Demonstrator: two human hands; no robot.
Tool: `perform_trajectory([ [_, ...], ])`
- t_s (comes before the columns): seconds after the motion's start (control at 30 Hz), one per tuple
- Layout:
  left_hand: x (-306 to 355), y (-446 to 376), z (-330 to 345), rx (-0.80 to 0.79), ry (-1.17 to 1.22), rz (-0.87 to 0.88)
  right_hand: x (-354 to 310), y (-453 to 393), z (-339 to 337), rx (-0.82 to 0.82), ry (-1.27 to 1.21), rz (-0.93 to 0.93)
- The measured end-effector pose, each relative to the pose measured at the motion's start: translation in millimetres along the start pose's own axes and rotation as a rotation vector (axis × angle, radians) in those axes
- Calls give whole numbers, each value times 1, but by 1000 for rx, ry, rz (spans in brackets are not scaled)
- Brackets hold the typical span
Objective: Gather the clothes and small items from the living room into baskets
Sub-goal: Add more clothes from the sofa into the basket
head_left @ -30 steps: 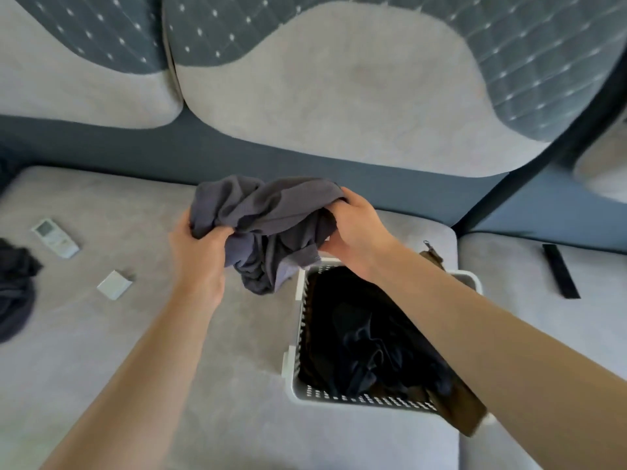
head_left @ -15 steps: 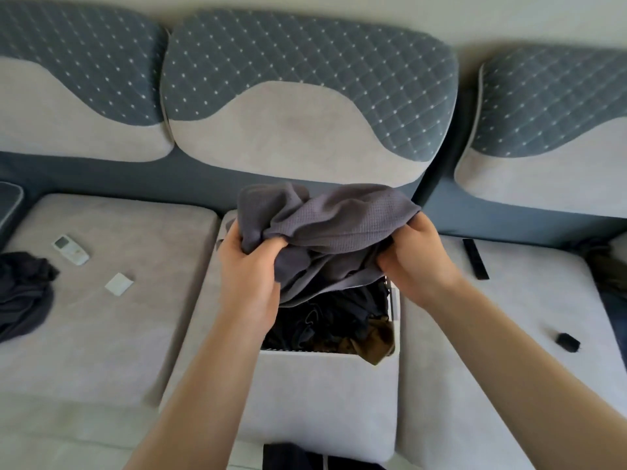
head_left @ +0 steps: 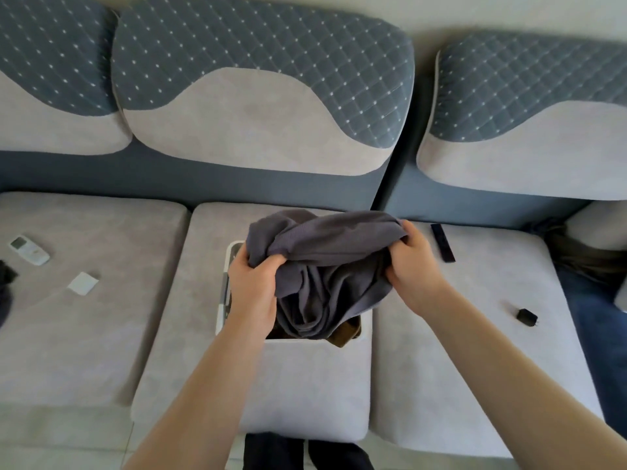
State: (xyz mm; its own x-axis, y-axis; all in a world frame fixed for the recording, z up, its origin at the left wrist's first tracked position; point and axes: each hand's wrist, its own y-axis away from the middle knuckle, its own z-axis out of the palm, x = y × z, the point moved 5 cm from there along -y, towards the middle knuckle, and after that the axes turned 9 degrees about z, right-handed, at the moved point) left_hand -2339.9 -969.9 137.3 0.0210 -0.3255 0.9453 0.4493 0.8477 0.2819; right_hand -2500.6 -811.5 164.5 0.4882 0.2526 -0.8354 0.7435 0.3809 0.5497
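Head view: the person stands at the sofa [head_left: 84,334] with both hands over the white laundry basket [head_left: 226,293] on the middle seat cushion. The left hand [head_left: 252,293] is clenched on the 9 o'clock end of the grey shirt [head_left: 325,266]; the right hand [head_left: 414,266] is clenched on its 3 o'clock end. The shirt's long axis runs 9 to 3 between the fists, and its slack hangs toward 6 o'clock into the basket mouth, touching the brown garment [head_left: 346,334] already inside. Judgement: the drop turns on the shirt lying directly over the opening; both hands are equally near.

Items not yet gathered:
- white remote control [head_left: 29,250] and white card [head_left: 82,283], at 9 o'clock
- black remote [head_left: 442,243], at 2 o'clock
- small black object [head_left: 527,317], at 3 o'clock
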Motion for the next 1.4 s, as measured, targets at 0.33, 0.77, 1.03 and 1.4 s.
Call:
perform_trajectory([
  [0.33,-59,-50,-66,15,-669,146,80,-51,29,-79,722,-54],
  [0.77,-166,-94,-65,-753,-1501,127,209,-92,68,-325,1463,66],
  [1.03,-210,-128,-76,-809,-1502,-101,237,-140,83,-345,1427,111],
  [1.4,-183,-150,-115,-571,-1101,-46,195,-124,66,-236,1143,106],
])
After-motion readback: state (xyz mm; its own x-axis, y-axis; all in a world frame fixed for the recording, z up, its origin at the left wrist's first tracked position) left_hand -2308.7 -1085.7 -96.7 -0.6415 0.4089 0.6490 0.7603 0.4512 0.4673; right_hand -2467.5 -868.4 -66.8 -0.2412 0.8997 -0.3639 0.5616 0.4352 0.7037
